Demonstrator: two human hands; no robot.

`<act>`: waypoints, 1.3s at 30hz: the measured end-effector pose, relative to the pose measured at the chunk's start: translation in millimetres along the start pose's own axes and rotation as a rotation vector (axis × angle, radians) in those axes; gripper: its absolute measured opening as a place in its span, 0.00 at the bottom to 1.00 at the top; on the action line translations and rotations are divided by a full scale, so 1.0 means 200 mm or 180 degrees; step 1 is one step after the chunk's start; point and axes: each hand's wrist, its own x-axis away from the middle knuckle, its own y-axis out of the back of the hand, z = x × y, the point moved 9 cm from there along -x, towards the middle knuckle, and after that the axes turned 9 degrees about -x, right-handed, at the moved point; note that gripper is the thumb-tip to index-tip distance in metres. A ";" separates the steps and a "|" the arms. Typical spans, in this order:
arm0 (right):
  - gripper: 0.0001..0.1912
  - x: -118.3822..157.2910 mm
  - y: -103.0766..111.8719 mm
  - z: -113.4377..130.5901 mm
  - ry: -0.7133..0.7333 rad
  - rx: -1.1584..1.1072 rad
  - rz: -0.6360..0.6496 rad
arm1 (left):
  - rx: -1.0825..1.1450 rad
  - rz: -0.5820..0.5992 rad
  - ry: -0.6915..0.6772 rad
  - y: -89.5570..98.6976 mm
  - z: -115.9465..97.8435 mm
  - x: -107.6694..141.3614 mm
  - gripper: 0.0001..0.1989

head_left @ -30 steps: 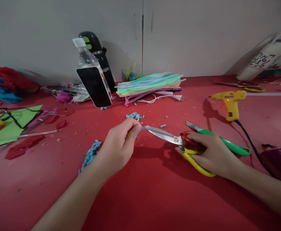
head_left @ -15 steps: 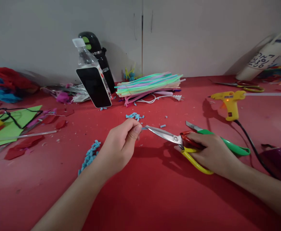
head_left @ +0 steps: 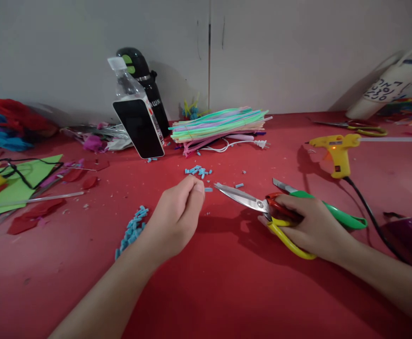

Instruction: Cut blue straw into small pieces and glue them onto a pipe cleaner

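My right hand (head_left: 310, 223) is wrapped round the red and yellow handles of scissors (head_left: 243, 197), whose blades point left and are slightly parted at the tips. Left of the blade tips, my left hand (head_left: 177, 212) is closed, thumb against the fingers; what it pinches, if anything, is hidden. A short blue piece (head_left: 208, 189) shows between its fingertips and the blades. Just beyond lies a small heap of blue pieces (head_left: 197, 171), and another blue piece (head_left: 239, 185) lies apart. A larger pile of blue pieces (head_left: 132, 230) sits beside my left wrist.
A green-handled cutter (head_left: 343, 216) lies beyond my right hand, near a yellow glue gun (head_left: 342, 148). Pastel stems (head_left: 223, 123) are bundled at the back, right of a phone (head_left: 139, 128) leaning on a bottle. Green paper (head_left: 32, 176) and red scraps lie left.
The blade tips have parted a little, and the gap between them and my left fingertips shows the blue piece more clearly. My left hand has shifted slightly left.
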 end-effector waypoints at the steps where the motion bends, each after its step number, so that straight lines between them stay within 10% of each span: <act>1: 0.15 0.00 0.00 0.00 -0.0003 -0.0023 0.0010 | -0.0010 -0.0015 0.0017 0.00 0.00 0.00 0.17; 39: 0.16 0.00 0.00 0.01 0.0034 -0.0005 -0.0018 | 0.0072 -0.0147 -0.0220 0.01 -0.03 0.00 0.14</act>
